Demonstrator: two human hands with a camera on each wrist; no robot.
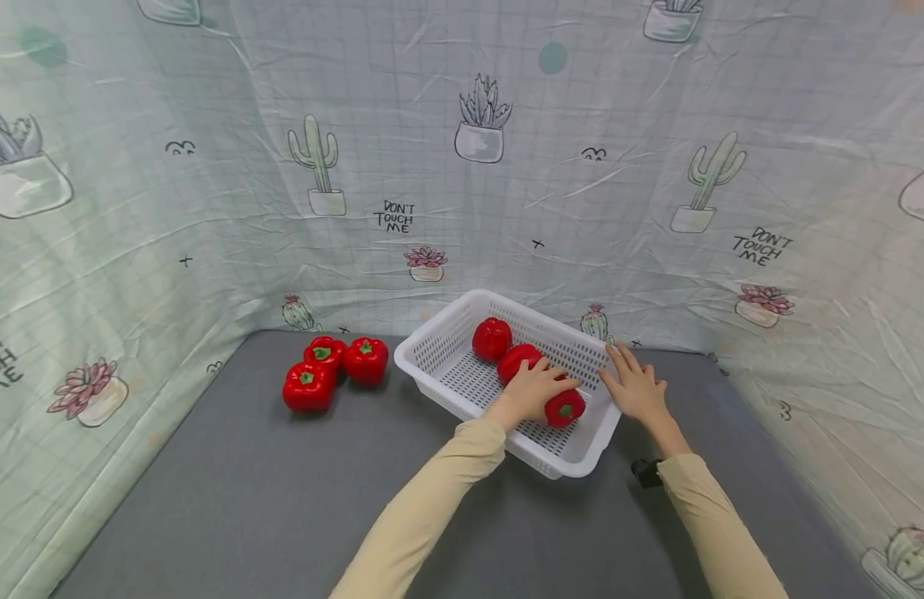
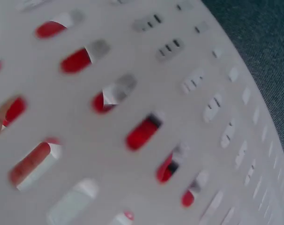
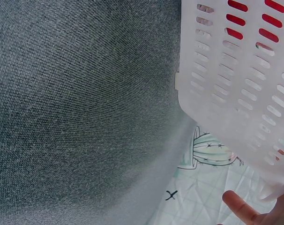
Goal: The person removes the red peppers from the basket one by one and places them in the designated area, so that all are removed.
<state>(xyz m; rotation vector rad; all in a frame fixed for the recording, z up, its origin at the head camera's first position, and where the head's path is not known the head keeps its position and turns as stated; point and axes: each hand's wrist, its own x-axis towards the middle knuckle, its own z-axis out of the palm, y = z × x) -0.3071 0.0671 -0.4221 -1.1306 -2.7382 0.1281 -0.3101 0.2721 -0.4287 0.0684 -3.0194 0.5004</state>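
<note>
In the head view, a white slotted basket (image 1: 447, 398) holds several red peppers, one (image 1: 491, 339) toward the back. My left hand (image 1: 531, 393) reaches inside, its fingers bent over the front pepper (image 1: 565, 409) and close to the middle one (image 1: 518, 361). My right hand (image 1: 635, 389) rests at the basket's right rim, fingers spread, one of them over the inner side. The left wrist view looks through the basket wall (image 2: 109, 159), with a finger (image 2: 32, 164) and red skin behind its slots. In the right wrist view, a straight finger (image 3: 242, 207) extends beside the basket's corner (image 3: 226, 110).
Several red peppers (image 1: 309, 386) stand grouped on the grey table (image 1: 282, 499) left of the basket. A small black object (image 1: 646, 472) lies by my right forearm. Patterned sheeting (image 1: 432, 166) hangs behind the table and at both sides.
</note>
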